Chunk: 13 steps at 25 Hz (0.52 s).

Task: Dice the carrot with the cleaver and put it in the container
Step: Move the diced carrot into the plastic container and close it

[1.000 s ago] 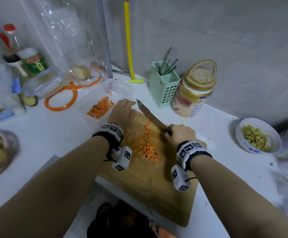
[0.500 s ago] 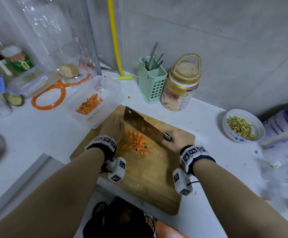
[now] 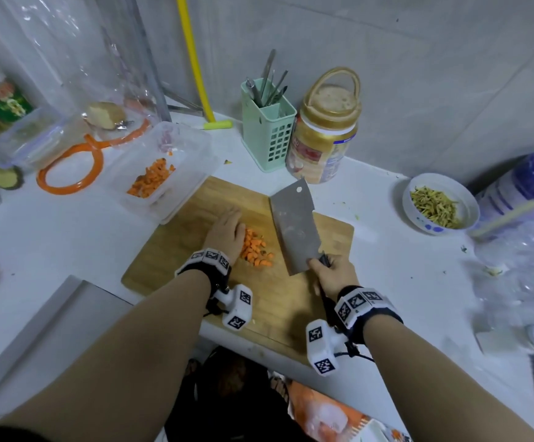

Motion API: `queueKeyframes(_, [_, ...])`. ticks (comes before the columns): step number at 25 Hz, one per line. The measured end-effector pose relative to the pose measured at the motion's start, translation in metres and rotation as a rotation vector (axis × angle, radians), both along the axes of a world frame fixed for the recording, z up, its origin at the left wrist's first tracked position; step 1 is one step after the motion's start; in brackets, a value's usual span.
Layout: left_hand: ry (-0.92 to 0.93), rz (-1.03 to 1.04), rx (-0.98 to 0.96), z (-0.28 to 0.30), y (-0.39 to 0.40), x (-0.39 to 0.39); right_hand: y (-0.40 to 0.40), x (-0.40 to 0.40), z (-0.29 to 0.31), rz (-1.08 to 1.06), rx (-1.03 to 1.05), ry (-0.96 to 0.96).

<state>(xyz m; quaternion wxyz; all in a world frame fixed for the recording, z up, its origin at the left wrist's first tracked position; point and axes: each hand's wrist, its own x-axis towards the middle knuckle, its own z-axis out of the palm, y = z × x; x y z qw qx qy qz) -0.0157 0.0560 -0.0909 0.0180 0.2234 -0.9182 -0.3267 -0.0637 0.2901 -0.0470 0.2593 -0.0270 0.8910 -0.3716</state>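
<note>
We see right hand (image 3: 331, 275) gripping cleaver (image 3: 294, 228) handle, blade laid flat beside diced carrot (image 3: 254, 248). Left hand (image 3: 226, 232), fingers straight, walls pile on cutting board (image 3: 176, 253), likely for scooping onto blade. Container (image 3: 195, 161) waits just beyond board, some dice inside.

Orange carrot dice (image 3: 254, 248), grey cleaver (image 3: 294, 226), mint-green utensil basket (image 3: 270, 138), seemingly gold-lidded jar (image 3: 324, 135).

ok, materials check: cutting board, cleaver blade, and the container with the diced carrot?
Cutting board: looks like bamboo or light wood, matte, with visible lengthwise grain strips.
Cleaver blade: dull grey metal, probably steel; smudged, with a hanging hole near the top corner.
Container: clear, slightly frosted plastic by the look; the diced carrot and the counter show through its walls.
</note>
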Motion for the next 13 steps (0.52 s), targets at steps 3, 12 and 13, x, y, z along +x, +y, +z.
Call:
queueKeyframes(3, [0.030,0.032,0.062,0.003,0.019,0.001,-0.003,0.010,-0.006,0.008,-0.008,-0.054])
queueKeyframes(12, [0.108,0.153,0.159,0.004,0.039,0.001,-0.056,0.035,-0.010,0.125,0.044,-0.020])
queueKeyframes(13, [0.111,0.169,0.168,0.004,0.038,0.001,-0.060,0.035,-0.010,0.143,0.056,-0.018])
